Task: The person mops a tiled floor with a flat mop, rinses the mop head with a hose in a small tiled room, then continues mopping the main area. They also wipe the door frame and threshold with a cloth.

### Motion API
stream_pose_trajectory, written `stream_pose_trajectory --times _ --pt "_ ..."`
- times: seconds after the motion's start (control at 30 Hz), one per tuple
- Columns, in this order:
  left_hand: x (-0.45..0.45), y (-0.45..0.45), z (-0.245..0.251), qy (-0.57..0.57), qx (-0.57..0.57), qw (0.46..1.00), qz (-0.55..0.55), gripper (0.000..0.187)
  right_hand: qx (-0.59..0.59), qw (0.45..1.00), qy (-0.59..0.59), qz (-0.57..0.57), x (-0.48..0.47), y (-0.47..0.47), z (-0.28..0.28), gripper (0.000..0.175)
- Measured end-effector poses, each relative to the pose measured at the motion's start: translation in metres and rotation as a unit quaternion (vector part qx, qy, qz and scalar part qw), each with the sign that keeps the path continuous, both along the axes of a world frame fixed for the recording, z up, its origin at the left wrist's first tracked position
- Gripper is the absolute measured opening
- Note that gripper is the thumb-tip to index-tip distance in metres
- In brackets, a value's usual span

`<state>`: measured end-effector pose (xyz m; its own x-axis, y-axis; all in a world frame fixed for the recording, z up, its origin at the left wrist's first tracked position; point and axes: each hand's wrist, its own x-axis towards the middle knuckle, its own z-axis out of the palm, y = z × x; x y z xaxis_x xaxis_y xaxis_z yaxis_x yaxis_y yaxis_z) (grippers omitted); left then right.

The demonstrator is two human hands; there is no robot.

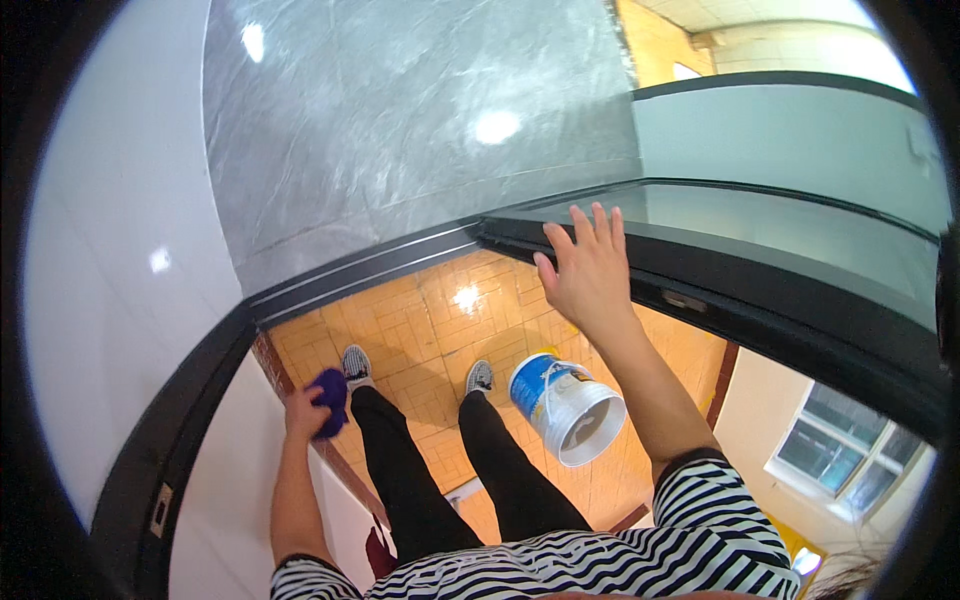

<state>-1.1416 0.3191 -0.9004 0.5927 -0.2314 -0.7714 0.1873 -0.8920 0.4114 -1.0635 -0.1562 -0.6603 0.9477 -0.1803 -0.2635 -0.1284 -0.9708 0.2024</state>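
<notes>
At the lower left my left hand is closed around a bunched purple cloth, beside my left leg. My right hand is raised over the edge of a glass door with a black frame. Its fingers are spread and hold nothing. Whether the palm touches the door frame, I cannot tell. A white bucket with a blue printed label stands on the floor by my right foot, its wire handle lying against the side. Some murky water seems to be inside.
A black door sill with metal tracks crosses in front of my feet. Beyond it lies grey marble-look tile. I stand on orange-brown patterned floor. The black door jamb is at left; a window is at right.
</notes>
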Motion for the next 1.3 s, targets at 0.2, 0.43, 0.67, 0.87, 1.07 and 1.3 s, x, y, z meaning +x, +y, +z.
stream_pose_trajectory --times 0.2,0.43,0.67,0.87,1.07,1.3 --pt "-0.046 0.007 0.068 0.055 -0.001 0.998 0.030 0.053 -0.140 0.937 0.259 -0.188 0.032 -0.044 0.019 0.033" --pt "-0.058 0.025 0.076 0.054 -0.049 0.993 0.089 0.057 -0.192 0.943 0.244 -0.122 0.013 -0.035 -0.002 0.032" --pt "-0.056 0.043 0.101 0.018 0.018 0.996 0.084 0.057 -0.249 0.874 0.381 -0.171 0.031 -0.082 0.027 0.035" --pt "-0.071 0.039 0.099 0.049 -0.004 0.986 0.158 0.056 -0.243 0.885 0.354 -0.178 0.036 -0.071 0.034 0.035" --pt "-0.082 0.030 0.088 0.094 -0.046 0.987 0.122 0.057 -0.242 0.899 0.321 -0.173 0.037 -0.060 0.036 0.032" --pt "-0.077 0.027 0.090 0.072 -0.017 0.992 0.100 0.058 -0.231 0.908 0.330 -0.113 0.030 -0.039 0.036 0.030"
